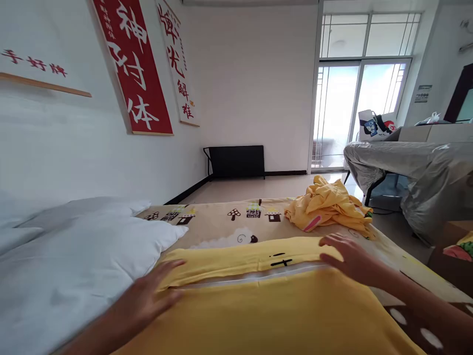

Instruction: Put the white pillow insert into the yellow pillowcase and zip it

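Yellow fabric (258, 310) lies at the bed's (218, 219) near edge, cut off below. I see the left hand (148, 296) blurred, fingers spread at its left side; the right hand (342, 254), also spread, hides its far right corner. White pillows (111, 241) crowd the left.

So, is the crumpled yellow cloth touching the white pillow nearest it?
Apart. The head view shows a wide stretch of patterned sheet between the crumpled yellow cloth and white pillow.
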`<state>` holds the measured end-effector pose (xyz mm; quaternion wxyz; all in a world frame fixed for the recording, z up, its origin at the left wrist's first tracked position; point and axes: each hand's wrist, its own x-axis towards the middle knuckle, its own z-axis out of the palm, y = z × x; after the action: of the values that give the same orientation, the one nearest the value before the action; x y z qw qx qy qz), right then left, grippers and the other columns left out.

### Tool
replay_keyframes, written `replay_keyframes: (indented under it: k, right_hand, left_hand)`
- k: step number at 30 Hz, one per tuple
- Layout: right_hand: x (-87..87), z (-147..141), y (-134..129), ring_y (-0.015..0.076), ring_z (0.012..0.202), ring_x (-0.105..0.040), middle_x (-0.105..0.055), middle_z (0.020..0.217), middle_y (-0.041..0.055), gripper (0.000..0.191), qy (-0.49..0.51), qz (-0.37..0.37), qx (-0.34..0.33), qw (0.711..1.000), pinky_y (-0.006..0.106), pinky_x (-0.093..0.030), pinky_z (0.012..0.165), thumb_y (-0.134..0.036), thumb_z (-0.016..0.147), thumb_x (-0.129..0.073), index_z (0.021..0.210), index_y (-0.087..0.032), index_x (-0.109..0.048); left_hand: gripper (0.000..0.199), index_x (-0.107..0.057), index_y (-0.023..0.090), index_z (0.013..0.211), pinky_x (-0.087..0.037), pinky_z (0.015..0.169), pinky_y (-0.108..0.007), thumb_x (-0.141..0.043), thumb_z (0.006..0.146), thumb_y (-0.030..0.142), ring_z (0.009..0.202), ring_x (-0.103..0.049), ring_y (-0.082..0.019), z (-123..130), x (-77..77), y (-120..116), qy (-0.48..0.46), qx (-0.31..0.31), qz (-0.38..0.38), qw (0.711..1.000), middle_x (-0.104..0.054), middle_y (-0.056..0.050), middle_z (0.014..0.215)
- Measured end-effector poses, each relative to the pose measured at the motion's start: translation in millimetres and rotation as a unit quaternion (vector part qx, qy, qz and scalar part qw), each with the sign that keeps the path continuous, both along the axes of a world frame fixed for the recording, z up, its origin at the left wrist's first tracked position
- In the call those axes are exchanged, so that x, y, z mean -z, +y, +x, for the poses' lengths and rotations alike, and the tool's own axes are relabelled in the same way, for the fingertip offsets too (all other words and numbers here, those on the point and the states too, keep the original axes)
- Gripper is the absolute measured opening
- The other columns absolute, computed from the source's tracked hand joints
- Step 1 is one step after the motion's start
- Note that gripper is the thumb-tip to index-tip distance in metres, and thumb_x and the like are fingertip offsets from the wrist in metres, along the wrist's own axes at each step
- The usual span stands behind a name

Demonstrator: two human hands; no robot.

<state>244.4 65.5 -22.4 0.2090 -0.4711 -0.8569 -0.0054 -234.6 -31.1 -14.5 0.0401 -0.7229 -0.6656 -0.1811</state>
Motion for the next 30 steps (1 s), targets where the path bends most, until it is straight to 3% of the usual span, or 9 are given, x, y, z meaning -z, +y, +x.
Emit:
replay_keyframes:
  k: [2, 5, 9, 12, 14, 17, 24, 27, 30]
  right_hand:
    - [-2.0, -26.8, -9.4, 0.0245, 0.105, -0.054, -0.062, 0.114, 0.0092, 0.031, -0.004, -0.012, -0.038, 0.999, 0.039, -0.037, 0.092, -0.036, 0.085, -0.051, 0.110, -0.020, -0.059]
    - [15.5, -53.4, -20.0, 0.0222, 0.105, -0.054, -0.063, 0.113, 0.0076, 0.028, 0.037, -0.025, -0.003, 0.999, 0.038, -0.035, 0.093, -0.026, 0.083, -0.049, 0.109, -0.021, -0.059]
    - [34.8, -55.7, -21.0, 0.0201, 0.107, -0.053, -0.063, 0.114, 0.0063, 0.024, 0.090, -0.009, 0.054, 0.994, 0.035, -0.033, 0.094, -0.031, 0.086, -0.049, 0.106, -0.021, -0.059]
    - [33.0, -48.3, -15.6, 0.0203, 0.102, -0.056, -0.065, 0.109, 0.0066, 0.022, 0.051, 0.021, 0.088, 0.995, 0.033, -0.034, 0.089, -0.029, 0.086, -0.048, 0.102, -0.020, -0.060]
    - [29.1, -41.9, -13.3, 0.0209, 0.099, -0.057, -0.066, 0.106, 0.0073, 0.023, 0.003, 0.043, 0.135, 0.990, 0.032, -0.034, 0.084, -0.018, 0.082, -0.048, 0.101, -0.019, -0.060]
    - [20.9, -27.9, -17.8, 0.0210, 0.093, -0.059, -0.068, 0.102, 0.0076, 0.028, -0.052, 0.090, 0.189, 0.977, 0.030, -0.033, 0.076, -0.007, 0.076, -0.046, 0.097, -0.017, -0.061]
    - [-30.6, 1.4, -50.0, 0.0202, 0.084, -0.060, -0.069, 0.094, 0.0073, 0.031, 0.005, 0.291, 0.122, 0.949, 0.028, -0.034, 0.073, -0.006, 0.069, -0.047, 0.094, -0.016, -0.062]
    - [-29.2, -4.2, -53.0, 0.0194, 0.077, -0.060, -0.068, 0.080, 0.0063, 0.024, -0.047, 0.227, 0.080, 0.970, 0.028, -0.032, 0.068, -0.006, 0.068, -0.045, 0.082, -0.017, -0.062]
    - [-9.4, -7.9, -43.9, 0.0173, 0.068, -0.059, -0.067, 0.073, 0.0046, 0.020, -0.084, 0.100, 0.123, 0.984, 0.028, -0.026, 0.059, -0.006, 0.068, -0.044, 0.075, -0.018, -0.059]
  left_hand:
    - [0.063, -0.045, 0.027, 0.135, -0.041, 0.102, -0.038, -0.051, 0.079, 0.054, 0.124, -0.048, -0.026, 54.2, -10.4, 11.5, 0.017, 0.087, -0.102, 0.991, -0.049, -0.004, 0.138]
    - [0.043, -0.055, 0.022, 0.124, -0.040, 0.098, -0.043, -0.044, 0.084, 0.037, 0.115, -0.053, -0.026, 110.0, -3.1, 34.6, 0.047, 0.111, -0.084, 0.989, -0.058, -0.008, 0.126]
    - [0.029, -0.068, 0.021, 0.093, -0.045, 0.081, -0.035, -0.040, 0.086, 0.020, 0.090, -0.062, -0.021, 117.6, 19.4, 54.6, 0.037, 0.120, -0.023, 0.992, -0.069, -0.005, 0.095]
    - [0.024, -0.066, 0.019, 0.089, -0.046, 0.072, -0.031, -0.043, 0.085, 0.014, 0.076, -0.061, -0.019, 105.4, 26.4, 45.5, 0.036, 0.149, 0.174, 0.973, -0.069, -0.005, 0.082]
    - [0.020, -0.062, 0.017, 0.094, -0.045, 0.071, -0.029, -0.047, 0.085, 0.009, 0.076, -0.059, -0.017, 102.3, 25.8, 28.5, 0.026, 0.164, 0.343, 0.925, -0.066, -0.005, 0.081]
    - [0.024, -0.057, 0.015, 0.096, -0.045, 0.070, -0.027, -0.048, 0.081, -0.002, 0.076, -0.057, -0.016, 104.3, 19.8, 0.7, 0.033, 0.189, 0.452, 0.871, -0.062, -0.006, 0.077]
    - [0.015, -0.058, 0.017, 0.091, -0.042, 0.071, -0.030, -0.045, 0.087, 0.011, 0.078, -0.056, -0.018, 137.4, 6.2, -38.5, 0.120, 0.178, 0.396, 0.893, -0.062, -0.007, 0.080]
    - [0.030, -0.061, 0.018, 0.096, -0.041, 0.086, -0.029, -0.032, 0.091, 0.013, 0.092, -0.058, -0.017, 186.4, 18.5, -46.6, 0.122, 0.294, 0.399, 0.860, -0.066, -0.005, 0.088]
    - [0.027, -0.058, 0.014, 0.109, -0.040, 0.096, -0.029, -0.041, 0.089, 0.020, 0.108, -0.054, -0.018, 246.0, 27.8, -34.4, 0.140, 0.415, 0.332, 0.836, -0.065, -0.005, 0.105]
